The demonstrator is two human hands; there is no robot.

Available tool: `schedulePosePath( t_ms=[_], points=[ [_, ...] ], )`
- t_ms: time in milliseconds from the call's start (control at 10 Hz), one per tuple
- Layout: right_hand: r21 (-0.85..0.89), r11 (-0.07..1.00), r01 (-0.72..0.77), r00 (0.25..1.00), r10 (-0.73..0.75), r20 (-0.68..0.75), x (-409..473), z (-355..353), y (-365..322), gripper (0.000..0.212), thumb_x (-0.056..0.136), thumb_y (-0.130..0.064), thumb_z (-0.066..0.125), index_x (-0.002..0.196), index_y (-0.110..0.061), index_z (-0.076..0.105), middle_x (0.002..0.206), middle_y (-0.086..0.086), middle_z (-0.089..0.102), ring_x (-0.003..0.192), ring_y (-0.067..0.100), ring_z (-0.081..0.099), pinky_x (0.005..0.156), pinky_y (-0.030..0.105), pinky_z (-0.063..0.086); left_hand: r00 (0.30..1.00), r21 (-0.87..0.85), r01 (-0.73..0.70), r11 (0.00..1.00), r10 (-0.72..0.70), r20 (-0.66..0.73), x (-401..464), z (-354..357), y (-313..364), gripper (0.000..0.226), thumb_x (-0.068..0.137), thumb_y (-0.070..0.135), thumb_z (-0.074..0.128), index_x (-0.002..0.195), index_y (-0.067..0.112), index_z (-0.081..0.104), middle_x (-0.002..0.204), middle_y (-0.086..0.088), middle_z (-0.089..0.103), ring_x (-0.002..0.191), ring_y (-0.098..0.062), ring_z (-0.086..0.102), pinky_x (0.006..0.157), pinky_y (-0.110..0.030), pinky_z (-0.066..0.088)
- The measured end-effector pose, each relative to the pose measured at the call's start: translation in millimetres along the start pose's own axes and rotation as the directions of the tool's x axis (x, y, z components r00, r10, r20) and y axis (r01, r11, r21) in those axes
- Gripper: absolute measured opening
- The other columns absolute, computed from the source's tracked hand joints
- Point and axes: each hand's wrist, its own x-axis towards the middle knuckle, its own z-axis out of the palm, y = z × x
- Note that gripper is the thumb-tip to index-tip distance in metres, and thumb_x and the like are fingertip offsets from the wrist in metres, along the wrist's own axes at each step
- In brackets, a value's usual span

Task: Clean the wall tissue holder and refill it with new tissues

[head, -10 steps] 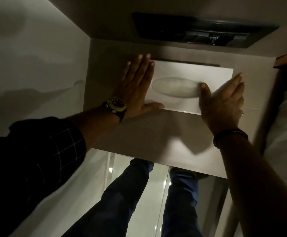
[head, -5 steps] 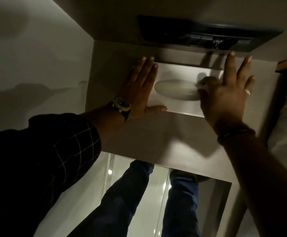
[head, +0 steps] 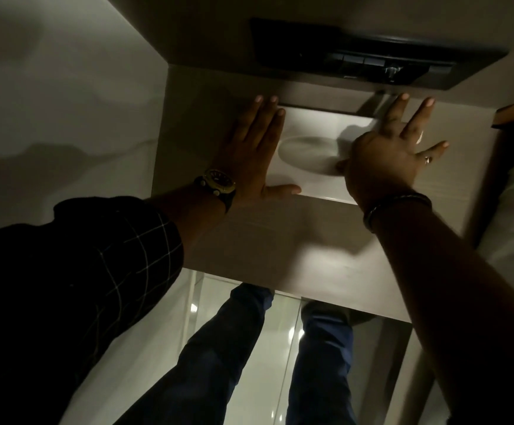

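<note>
The tissue holder's white cover plate (head: 311,127) with an oval slot (head: 308,151) sits in a brown wood-look wall panel (head: 280,240). My left hand (head: 252,148) lies flat on the plate's left edge, fingers straight and together, thumb along the bottom edge. My right hand (head: 390,151) presses flat on the plate's right side with fingers spread, hiding that end. A dark gap shows along the plate's top edge. No tissue is visible in the slot.
A dark recessed fixture (head: 372,56) with buttons sits in the surface above the panel. A pale wall (head: 50,118) runs along the left. Below, my legs in blue trousers (head: 225,348) stand on a glossy tiled floor (head: 280,348).
My right hand has shifted from gripping the plate's right edge to lying flat over it with fingers spread upward. My left hand has stayed in place.
</note>
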Motion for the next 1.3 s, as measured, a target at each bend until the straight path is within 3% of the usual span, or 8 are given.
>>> schedulePosePath(
  t_ms=[200,400,600,800,1000,1100,1200,1300],
  points=[
    [0.054,0.992,0.115,0.992,-0.112,-0.058,2,8,-2,0.033,0.103,-0.031,0.05,0.092,-0.007,0.069,0.169,0.014,-0.006,0.152,0.046,-0.015,0.113,0.076,-0.001,1.0,0.017,-0.003,1.0,0.003,-0.025,1,3,-2,0.117,0.075,0.088,0.032,0.149,-0.003,0.017,0.157,-0.024,0.017,0.146,-0.041,0.011,0.12,-0.046,0.008],
    [0.086,0.954,0.286,0.956,-0.277,-0.1,12,11,18,0.049,0.103,-0.04,0.044,0.135,-0.005,0.057,0.17,0.008,-0.003,0.154,0.039,-0.014,0.113,0.077,-0.004,0.998,-0.015,-0.012,1.0,0.011,-0.057,2,6,-2,0.117,0.076,0.086,0.036,0.147,-0.004,0.021,0.156,-0.025,0.02,0.145,-0.042,0.013,0.12,-0.049,0.012],
    [0.303,0.863,0.405,0.906,-0.332,-0.263,1,15,33,0.023,0.097,-0.027,0.058,0.086,-0.011,0.069,0.169,0.011,0.005,0.154,0.044,-0.005,0.118,0.07,-0.002,0.995,-0.033,-0.036,0.999,0.033,-0.096,3,8,-5,0.116,0.075,0.085,0.04,0.146,-0.007,0.024,0.154,-0.028,0.023,0.144,-0.044,0.016,0.119,-0.05,0.014],
    [0.519,0.771,0.37,0.922,-0.238,-0.306,-22,3,45,0.016,0.1,-0.011,0.055,0.096,0.004,0.062,0.162,0.027,0.021,0.148,0.025,0.032,0.119,0.011,0.01,0.998,-0.047,-0.025,0.999,0.023,-0.052,1,6,-5,0.116,0.076,0.085,0.037,0.147,-0.005,0.02,0.155,-0.026,0.019,0.145,-0.043,0.012,0.119,-0.05,0.012],
    [0.394,0.821,0.413,0.888,-0.268,-0.374,-24,3,27,0.023,0.104,-0.02,0.048,0.103,-0.001,0.062,0.163,0.023,0.025,0.149,0.041,0.026,0.119,0.064,0.022,1.0,-0.022,-0.009,1.0,0.009,-0.003,2,4,-4,0.118,0.075,0.087,0.033,0.149,-0.002,0.014,0.158,-0.024,0.015,0.146,-0.041,0.008,0.12,-0.048,0.009],
    [0.398,0.791,0.465,0.863,-0.306,-0.402,-18,0,18,0.028,0.104,-0.023,0.047,0.106,0.001,0.063,0.157,0.023,0.034,0.147,0.038,0.033,0.12,0.056,0.027,1.0,-0.01,-0.002,1.0,0.003,0.019,2,2,-4,0.119,0.075,0.088,0.032,0.149,-0.003,0.014,0.157,-0.024,0.014,0.146,-0.042,0.008,0.12,-0.05,0.01],
    [0.504,0.736,0.452,0.87,-0.239,-0.432,-14,-4,22,0.026,0.102,-0.022,0.052,0.109,-0.002,0.066,0.155,0.019,0.039,0.143,0.025,0.037,0.118,0.033,0.033,1.0,0.002,-0.015,1.0,0.015,0.014,2,4,-5,0.119,0.075,0.088,0.032,0.149,-0.003,0.013,0.158,-0.024,0.013,0.146,-0.042,0.008,0.12,-0.049,0.01],
    [0.641,0.662,0.39,0.865,-0.025,-0.5,-16,-10,42,0.027,0.099,-0.027,0.054,0.11,-0.007,0.068,0.136,0.017,0.056,0.13,0.023,0.05,0.109,0.018,0.038,1.0,-0.024,0.014,1.0,-0.013,0.026,1,1,-5,0.119,0.074,0.089,0.031,0.15,-0.002,0.012,0.158,-0.023,0.012,0.146,-0.041,0.006,0.12,-0.049,0.01]
  ],
)
